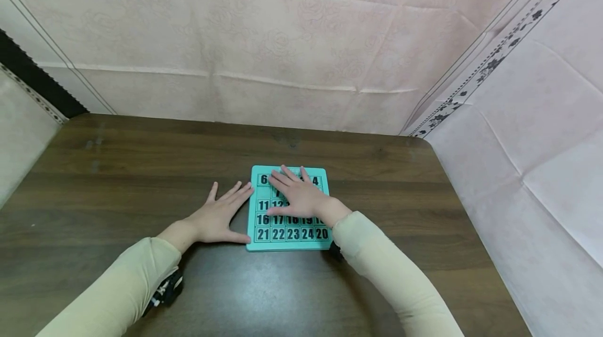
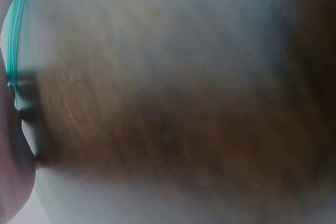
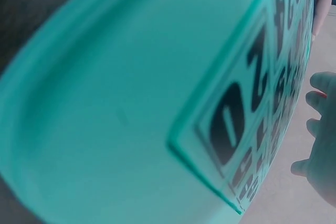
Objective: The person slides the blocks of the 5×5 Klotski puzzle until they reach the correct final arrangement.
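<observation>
A teal sliding number puzzle [image 1: 293,234] lies flat on the table, its square tiles printed with black numbers. The bottom row reads 21, 22, 23, 24, 20. Fingers spread, my left hand [image 1: 218,219] rests along the puzzle's left edge, thumb near the lower corner and fingertips higher up. My right hand [image 1: 301,198] lies over the upper and middle tiles with straight fingers, hiding several numbers. In the right wrist view the puzzle frame [image 3: 105,114] looms close, and my right fingers [image 3: 316,100] stand beyond it. Only a sliver of teal edge [image 2: 16,35] shows in the left wrist view.
The brown wooden table [image 1: 118,169] spreads around the puzzle. Pale patterned cloth [image 1: 282,38] hangs behind it, and white cloth [image 1: 527,133] with a floral border covers the right side. A dark device [image 1: 165,290] is strapped at the left wrist.
</observation>
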`<state>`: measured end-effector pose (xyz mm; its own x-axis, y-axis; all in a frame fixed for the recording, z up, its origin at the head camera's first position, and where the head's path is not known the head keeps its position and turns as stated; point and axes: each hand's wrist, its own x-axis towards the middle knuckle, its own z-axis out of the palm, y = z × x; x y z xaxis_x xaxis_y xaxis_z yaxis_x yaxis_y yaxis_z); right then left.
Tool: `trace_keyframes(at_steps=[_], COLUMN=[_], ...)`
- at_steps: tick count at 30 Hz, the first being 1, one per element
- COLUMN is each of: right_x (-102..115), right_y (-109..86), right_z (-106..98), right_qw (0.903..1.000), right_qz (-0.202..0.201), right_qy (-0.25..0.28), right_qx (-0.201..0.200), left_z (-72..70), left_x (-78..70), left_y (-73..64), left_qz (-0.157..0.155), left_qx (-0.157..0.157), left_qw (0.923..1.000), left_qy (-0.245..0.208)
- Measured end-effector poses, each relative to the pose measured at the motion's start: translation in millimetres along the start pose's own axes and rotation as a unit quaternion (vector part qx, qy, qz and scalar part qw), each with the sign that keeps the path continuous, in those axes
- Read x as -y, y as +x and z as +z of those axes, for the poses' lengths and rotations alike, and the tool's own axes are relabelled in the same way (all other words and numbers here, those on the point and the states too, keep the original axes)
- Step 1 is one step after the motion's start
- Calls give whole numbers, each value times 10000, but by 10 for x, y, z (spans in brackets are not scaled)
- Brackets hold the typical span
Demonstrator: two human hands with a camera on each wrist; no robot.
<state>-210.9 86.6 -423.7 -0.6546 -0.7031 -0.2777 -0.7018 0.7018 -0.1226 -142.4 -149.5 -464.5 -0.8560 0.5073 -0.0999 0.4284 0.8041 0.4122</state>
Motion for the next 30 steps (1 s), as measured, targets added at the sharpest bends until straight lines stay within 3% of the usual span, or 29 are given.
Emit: trace_keyframes(at_steps=[30], right_x=[40], right_y=[-31], right_z=[63], right_qw=[9998], right_qz=[-90], right_qy=[-61], right_qx=[146], left_z=[-4], left_x=[-1], left_y=[3], left_qz=[-33], left_qx=[44], left_qw=[10000], left_qy=[27])
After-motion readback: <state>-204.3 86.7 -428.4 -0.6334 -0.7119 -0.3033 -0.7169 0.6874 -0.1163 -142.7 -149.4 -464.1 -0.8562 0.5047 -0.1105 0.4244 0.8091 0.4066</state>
